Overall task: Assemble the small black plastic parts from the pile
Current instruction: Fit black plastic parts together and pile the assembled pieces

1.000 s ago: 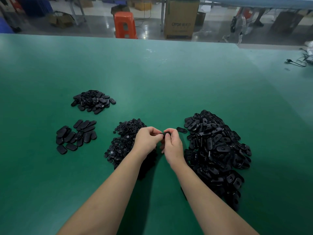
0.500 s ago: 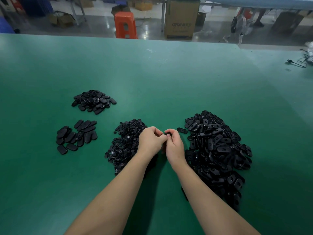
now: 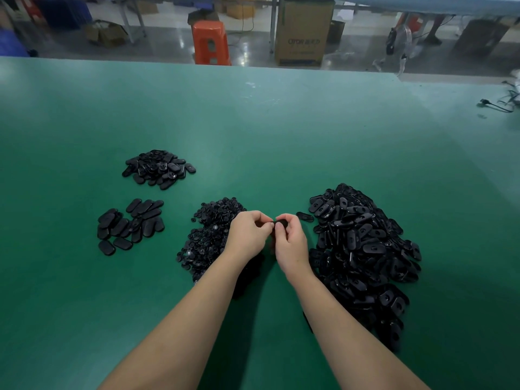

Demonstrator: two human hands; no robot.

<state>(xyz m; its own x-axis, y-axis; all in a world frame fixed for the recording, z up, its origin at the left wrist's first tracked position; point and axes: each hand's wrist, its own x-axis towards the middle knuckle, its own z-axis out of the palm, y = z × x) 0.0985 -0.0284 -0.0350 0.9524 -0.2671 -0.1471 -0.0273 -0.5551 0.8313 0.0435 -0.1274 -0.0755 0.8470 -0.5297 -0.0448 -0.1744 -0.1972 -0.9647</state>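
Two hands met above the green table (image 3: 267, 130), toward its near edge at the middle. Left hand (image 3: 249, 235) with fingers curled, thumb and forefinger pinching one end of a small black part (image 3: 281, 222). Right hand (image 3: 291, 243) likewise curled, fingertips pinching the other end of the same part. Part held clear of the surface, between the two central piles; finer detail of it mostly hidden by the fingers.

Large pile of oblong black shells (image 3: 363, 249) lying just right of the right hand, running down toward the near edge. Pile of small round black pieces (image 3: 208, 237) just left of and partly under the left forearm. One single shell (image 3: 304, 216) lying apart beside the large pile. Two smaller groups toward the left edge: flat oblong pieces (image 3: 130, 225) nearer, heaped pieces (image 3: 159, 168) farther back.

Orange stool (image 3: 211, 42) and cardboard box (image 3: 302, 35) standing on the floor beyond the far edge.
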